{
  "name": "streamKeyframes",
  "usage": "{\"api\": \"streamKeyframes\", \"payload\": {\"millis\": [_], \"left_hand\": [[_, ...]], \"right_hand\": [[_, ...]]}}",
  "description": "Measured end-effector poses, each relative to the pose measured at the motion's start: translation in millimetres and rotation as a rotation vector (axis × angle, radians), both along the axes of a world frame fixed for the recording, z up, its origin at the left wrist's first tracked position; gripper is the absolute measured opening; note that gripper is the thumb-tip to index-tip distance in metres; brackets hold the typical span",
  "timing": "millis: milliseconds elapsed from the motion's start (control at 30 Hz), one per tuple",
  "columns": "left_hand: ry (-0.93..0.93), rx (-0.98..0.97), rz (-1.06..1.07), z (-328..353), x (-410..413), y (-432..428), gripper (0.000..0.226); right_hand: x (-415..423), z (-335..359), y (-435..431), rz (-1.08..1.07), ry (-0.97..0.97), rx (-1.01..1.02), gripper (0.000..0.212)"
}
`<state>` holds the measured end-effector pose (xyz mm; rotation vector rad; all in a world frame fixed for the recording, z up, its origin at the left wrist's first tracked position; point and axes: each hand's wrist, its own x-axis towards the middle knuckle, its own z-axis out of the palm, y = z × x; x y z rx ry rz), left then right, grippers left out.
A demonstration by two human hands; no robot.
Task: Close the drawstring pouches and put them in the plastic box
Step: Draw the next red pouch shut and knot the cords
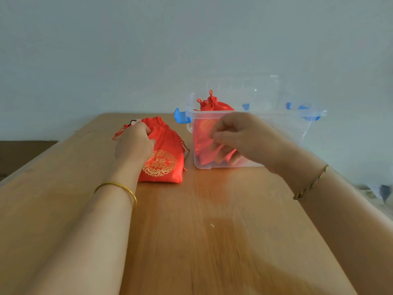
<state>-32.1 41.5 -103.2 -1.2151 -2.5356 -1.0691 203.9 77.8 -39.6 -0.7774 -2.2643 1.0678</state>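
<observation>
Plainly, the head view shows the left hand (134,143) gripping the neck of the red pouch (168,160), on the table (202,241) beside the plastic box (214,113). The right hand (238,137) is curled and blurred, so I cannot tell what it holds. One-handed pulling might drag the pouch, not cinch it.

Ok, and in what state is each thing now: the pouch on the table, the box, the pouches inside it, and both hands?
Pouch on the table: lying flat, neck gathered, outside the box.
Plastic box: open at the top, no lid on it.
Pouches in the box: top one cinched, cords sticking up.
Left hand: grips the lying pouch at its neck.
Right hand: fingers curled, before the box, blurred; cannot tell whether it holds anything.
</observation>
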Motion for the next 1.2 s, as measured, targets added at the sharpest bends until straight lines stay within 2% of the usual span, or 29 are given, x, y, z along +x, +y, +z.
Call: {"api": "streamKeyframes", "payload": {"millis": [200, 333, 400, 500, 600, 667, 800, 867, 967, 1000, 1100, 1200], "left_hand": [[0.149, -0.071, 0.124, 13, 3, -4, 0.018], [0.181, -0.13, 0.045, 40, 12, -8, 0.012], [0.077, -0.171, -0.069, 55, 18, -12, 0.007], [-0.184, -0.199, -0.267, 74, 29, -23, 0.018], [-0.29, -0.304, -0.461, 91, 42, -42, 0.029], [-0.336, -0.352, -0.577, 100, 51, -52, 0.026], [-0.291, -0.349, -0.725, 106, 72, -58, 0.031], [-0.332, -0.296, -0.771, 104, 84, -53, 0.03], [-0.424, -0.188, -0.786, 95, 99, -41, 0.022], [-0.445, -0.155, -0.772, 92, 103, -37, 0.02], [-0.532, -0.109, -0.721, 80, 103, -29, 0.019], [-0.525, -0.144, -0.671, 74, 96, -27, 0.016]], "right_hand": [[10, -28, 4, -0.029, 0.016, -0.049, 0.013], [15, -39, 4, -0.048, 0.07, -0.071, 0.012], [18, -41, 5, -0.063, 0.081, -0.075, 0.012], [20, -41, 5, -0.077, 0.099, -0.078, 0.011], [22, -39, 6, -0.073, 0.12, -0.101, 0.01], [24, -38, 6, -0.06, 0.113, -0.128, 0.012], [35, -39, 8, 0.014, 0.117, -0.281, 0.028], [42, -40, 11, 0.067, 0.141, -0.375, 0.033], [53, -37, 18, 0.064, 0.215, -0.417, 0.017], [56, -35, 20, 0.036, 0.237, -0.405, 0.013], [62, -32, 25, -0.056, 0.252, -0.333, 0.019], [66, -33, 28, -0.112, 0.161, -0.243, 0.021]]}}
